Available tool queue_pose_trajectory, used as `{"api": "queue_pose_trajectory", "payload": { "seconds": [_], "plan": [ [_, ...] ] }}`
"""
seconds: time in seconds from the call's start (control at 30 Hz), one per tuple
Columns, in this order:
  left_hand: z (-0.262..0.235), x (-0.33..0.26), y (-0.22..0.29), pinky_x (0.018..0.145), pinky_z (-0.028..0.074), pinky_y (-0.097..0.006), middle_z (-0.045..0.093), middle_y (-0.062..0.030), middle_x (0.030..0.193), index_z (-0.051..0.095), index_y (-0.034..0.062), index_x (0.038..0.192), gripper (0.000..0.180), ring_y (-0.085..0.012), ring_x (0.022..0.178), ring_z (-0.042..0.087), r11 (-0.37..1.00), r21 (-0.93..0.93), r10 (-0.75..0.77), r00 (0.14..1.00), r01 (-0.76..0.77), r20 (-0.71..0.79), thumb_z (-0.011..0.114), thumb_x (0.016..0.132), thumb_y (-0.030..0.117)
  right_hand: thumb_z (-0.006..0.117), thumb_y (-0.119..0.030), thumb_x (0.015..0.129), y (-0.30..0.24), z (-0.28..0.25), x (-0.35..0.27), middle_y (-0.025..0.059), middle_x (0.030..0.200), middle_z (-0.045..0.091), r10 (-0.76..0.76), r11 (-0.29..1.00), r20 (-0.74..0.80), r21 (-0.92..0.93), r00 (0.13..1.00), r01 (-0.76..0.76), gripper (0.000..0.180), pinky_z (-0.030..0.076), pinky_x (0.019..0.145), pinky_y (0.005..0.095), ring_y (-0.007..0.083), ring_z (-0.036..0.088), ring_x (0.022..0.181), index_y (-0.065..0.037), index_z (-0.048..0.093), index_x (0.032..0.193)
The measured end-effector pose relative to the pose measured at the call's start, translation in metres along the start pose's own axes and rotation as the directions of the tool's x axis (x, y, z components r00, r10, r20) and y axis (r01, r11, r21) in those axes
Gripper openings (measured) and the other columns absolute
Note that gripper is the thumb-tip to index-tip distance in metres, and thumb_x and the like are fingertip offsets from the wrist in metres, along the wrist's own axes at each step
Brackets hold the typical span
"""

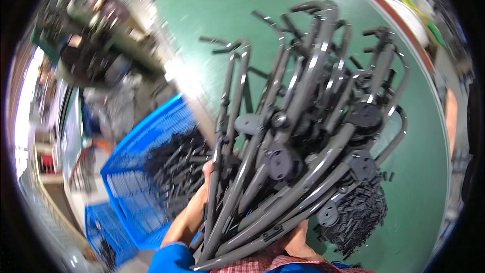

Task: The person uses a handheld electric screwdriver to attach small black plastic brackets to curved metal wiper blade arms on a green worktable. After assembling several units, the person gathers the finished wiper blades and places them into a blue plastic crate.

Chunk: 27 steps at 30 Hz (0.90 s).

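A large bundle of dark grey bent metal tube frames (323, 65) fills the middle of the view, lying across the table and reaching back toward my body. Round and oval dark plastic joint covers (283, 162) sit along the tubes. At the bundle's left side my left hand (207, 168) is closed against the outermost tube, most of its fingers hidden behind it. My right hand (299, 242) reaches in under the near right tubes; only the wrist part shows, and its fingers are hidden.
A green-topped table (212, 0) with a reddish-brown edge (399, 25) lies beneath. Beside the bundle is a heap of small black parts (356, 217). To the left stands a blue crate (126, 192) holding many dark parts, with a smaller blue crate (103, 222) near it. A green machine (108, 33) stands far left.
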<state>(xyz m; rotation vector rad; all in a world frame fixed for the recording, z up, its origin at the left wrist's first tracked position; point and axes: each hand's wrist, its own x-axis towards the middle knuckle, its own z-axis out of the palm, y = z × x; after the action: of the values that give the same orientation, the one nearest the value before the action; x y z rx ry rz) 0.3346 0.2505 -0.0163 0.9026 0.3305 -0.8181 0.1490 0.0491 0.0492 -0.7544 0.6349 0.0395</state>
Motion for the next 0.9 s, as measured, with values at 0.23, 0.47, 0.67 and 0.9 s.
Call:
{"api": "queue_pose_trajectory", "payload": {
  "seconds": [0.23,0.47,0.67,0.9],
  "plan": [
    [-0.083,-0.086,-0.007,0.087,0.042,-0.035,0.06,-0.0061,0.104,0.058,0.0025,0.116,0.067,-0.0182,0.097,0.053,1.0,-0.007,-0.03,0.99,0.031,0.138,0.06,0.077,0.057,0.044,-0.047,0.095,0.075,0.045,-0.069,0.0088,0.127,0.053,0.356,0.925,0.058,0.12,0.933,-0.36,0.048,0.036,0.101,0.0433,0.028,0.046,0.119,-0.01,0.05,0.125],
    [-0.241,-0.235,-0.014,0.089,0.042,-0.035,0.06,-0.0064,0.107,0.058,0.0027,0.118,0.068,-0.0183,0.099,0.053,0.995,-0.021,-0.1,0.995,0.099,-0.009,0.06,0.077,0.057,0.043,-0.045,0.096,0.221,0.087,-0.131,0.0085,0.126,0.053,0.459,0.888,-0.034,0.019,0.888,-0.459,0.047,0.035,0.102,0.0429,0.0274,0.046,0.12,-0.01,0.05,0.126],
    [-0.378,-0.365,-0.041,0.09,0.042,-0.035,0.061,-0.0066,0.11,0.057,0.0029,0.12,0.069,-0.0183,0.101,0.053,0.978,-0.134,-0.194,0.935,0.161,-0.297,0.061,0.077,0.057,0.042,-0.044,0.096,0.353,0.127,-0.148,0.0082,0.126,0.053,0.545,0.838,-0.087,0.081,0.834,-0.54,0.046,0.034,0.103,0.0425,0.0269,0.046,0.12,-0.01,0.049,0.126],
    [-0.484,-0.404,-0.064,0.092,0.042,-0.035,0.061,-0.0069,0.112,0.057,0.0031,0.122,0.07,-0.0184,0.103,0.053,0.943,-0.225,-0.32,0.859,0.246,-0.399,0.062,0.077,0.056,0.041,-0.043,0.097,0.49,0.15,-0.131,0.0079,0.126,0.053,0.609,0.79,-0.132,0.181,0.782,-0.585,0.045,0.033,0.105,0.0421,0.0263,0.045,0.121,-0.009,0.049,0.127]
  ]
}}
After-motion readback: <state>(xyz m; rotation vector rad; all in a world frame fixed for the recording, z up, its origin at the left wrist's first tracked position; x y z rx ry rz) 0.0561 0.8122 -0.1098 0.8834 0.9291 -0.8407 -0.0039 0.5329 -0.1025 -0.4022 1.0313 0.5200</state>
